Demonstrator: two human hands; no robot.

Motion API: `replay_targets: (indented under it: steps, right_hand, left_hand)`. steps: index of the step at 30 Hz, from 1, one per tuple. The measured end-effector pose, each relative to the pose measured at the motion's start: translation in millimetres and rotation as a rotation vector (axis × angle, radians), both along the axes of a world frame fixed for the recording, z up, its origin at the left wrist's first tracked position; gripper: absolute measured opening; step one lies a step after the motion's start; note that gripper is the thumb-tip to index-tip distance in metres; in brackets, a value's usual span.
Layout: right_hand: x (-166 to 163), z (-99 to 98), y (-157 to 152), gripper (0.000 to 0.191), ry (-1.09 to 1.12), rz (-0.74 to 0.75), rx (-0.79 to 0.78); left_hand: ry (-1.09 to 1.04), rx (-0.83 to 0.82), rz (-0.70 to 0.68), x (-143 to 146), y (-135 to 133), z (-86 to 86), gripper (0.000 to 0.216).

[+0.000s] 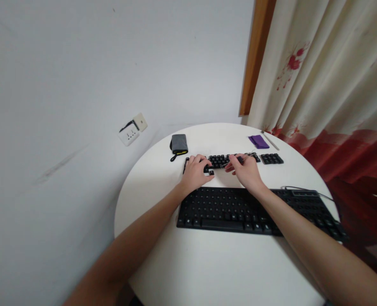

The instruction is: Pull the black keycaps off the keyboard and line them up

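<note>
A black keyboard (222,225) lies across the table, many key positions on its left part bare of caps. Behind it, loose black keycaps (218,160) stand in rows. My left hand (195,171) rests over the left end of these rows, thumb and fingers apart, partly covering the caps. One keycap (211,173) sits by its thumb. In my right hand (246,171), closed fingers hold what looks like a wire keycap puller (226,165), its thin wire end pointing left toward the caps. The fingers hide part of the tool.
On the round white table (150,187) are a grey pouch (179,143), a folded purple cloth (258,142), a thin brush-like stick (270,140) and a separate keycap block (272,159). A cable (306,188) runs behind the keyboard. Wall at left, curtain (303,85) at right.
</note>
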State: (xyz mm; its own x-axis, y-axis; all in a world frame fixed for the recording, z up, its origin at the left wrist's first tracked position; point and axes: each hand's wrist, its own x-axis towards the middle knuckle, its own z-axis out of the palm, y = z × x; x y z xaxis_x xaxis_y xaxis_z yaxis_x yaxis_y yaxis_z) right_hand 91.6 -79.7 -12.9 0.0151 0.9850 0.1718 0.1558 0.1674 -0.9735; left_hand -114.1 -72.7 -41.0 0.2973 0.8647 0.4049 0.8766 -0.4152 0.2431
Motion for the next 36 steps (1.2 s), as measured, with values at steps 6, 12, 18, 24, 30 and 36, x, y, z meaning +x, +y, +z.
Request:
replay_targets:
  steps: [6, 12, 18, 24, 30, 36]
  right_hand:
    - [-0.3, -0.9, 0.1, 0.038, 0.016, 0.012, 0.011]
    - [-0.2, -1.2, -0.3, 0.036, 0.015, 0.009, 0.004]
    - [0.7, -3.3, 0.9, 0.037, 0.007, 0.014, 0.008]
    - [0.1, -1.4, 0.4, 0.038, 0.002, 0.022, -0.002]
    - [0.3, -2.4, 0.4, 0.038, 0.010, 0.027, 0.003]
    - [0.6, -2.8, 0.9, 0.039, -0.005, 0.031, 0.008]
  left_hand:
    - [0.054, 0.018, 0.021, 5.0, -2.2, 2.5, 0.036]
    - [0.047, 0.037, 0.026, 3.7, 2.5, 1.6, 0.040]
    - [0.023, 0.049, 0.019, -0.7, 6.5, -0.8, 0.045]
    - [0.027, 0.059, 0.031, -0.5, 7.5, -3.5, 0.048]
    - [0.024, 0.056, 0.043, 0.5, 6.7, -3.4, 0.047]
    - [0.026, 0.056, 0.048, 1.2, 6.8, -2.8, 0.047]
